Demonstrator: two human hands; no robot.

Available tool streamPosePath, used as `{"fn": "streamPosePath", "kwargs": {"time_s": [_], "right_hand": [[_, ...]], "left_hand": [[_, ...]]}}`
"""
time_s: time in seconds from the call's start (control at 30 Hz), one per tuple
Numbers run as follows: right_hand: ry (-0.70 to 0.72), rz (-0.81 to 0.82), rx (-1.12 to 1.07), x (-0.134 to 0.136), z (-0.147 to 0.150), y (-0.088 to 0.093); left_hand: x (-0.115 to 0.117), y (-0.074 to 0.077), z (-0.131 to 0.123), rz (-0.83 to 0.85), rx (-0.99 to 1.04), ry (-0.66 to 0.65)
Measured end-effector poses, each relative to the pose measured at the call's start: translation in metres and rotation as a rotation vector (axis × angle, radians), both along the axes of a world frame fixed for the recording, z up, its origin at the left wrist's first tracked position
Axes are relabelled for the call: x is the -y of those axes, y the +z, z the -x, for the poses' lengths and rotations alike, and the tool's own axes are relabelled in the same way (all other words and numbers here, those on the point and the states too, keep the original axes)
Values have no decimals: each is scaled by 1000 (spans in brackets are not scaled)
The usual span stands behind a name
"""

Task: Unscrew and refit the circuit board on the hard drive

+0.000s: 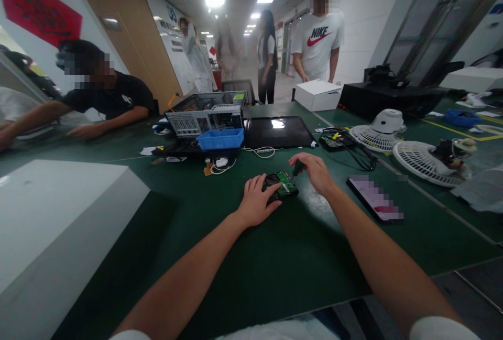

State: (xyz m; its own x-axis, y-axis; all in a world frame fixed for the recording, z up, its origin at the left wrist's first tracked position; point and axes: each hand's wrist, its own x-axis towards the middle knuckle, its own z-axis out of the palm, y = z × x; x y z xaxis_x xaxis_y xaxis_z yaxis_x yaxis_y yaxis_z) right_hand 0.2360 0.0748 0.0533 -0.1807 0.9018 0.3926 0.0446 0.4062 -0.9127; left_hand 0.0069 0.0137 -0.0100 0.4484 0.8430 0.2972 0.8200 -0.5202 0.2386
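Note:
A hard drive (287,185) lies on the green tabletop in front of me, its green circuit board facing up. My left hand (257,199) rests over its left part and holds it, with the index finger on the board and the thumb along the near edge. That side of the drive is partly hidden by the fingers. In my right hand (316,173) is a screwdriver (298,166) with a dark green handle, pointing down at the drive's right edge. Whether its tip touches a screw is too small to tell.
Beyond the drive stand an open computer case (208,117), a blue tray (220,139) and a dark flat panel (278,131). To the right lie a phone (373,198) and fan parts (426,163). A large white box (58,214) fills the left. Several people are around the table.

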Motion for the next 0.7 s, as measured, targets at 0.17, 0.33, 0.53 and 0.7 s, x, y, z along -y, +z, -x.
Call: {"fn": "streamPosePath", "kwargs": {"time_s": [0.17,0.33,0.53,0.7], "right_hand": [[-60,11,37,1,-1,3],[10,95,-14,1,-1,3],[72,148,-46,0,-2,1],[100,188,-87,0,-2,1]], "left_hand": [[-1,-2,0,-1,10,8],[-1,-3,0,4,19,3],[-1,-2,1,-5,5,4],[-1,-2,1,-8,0,2]]}}
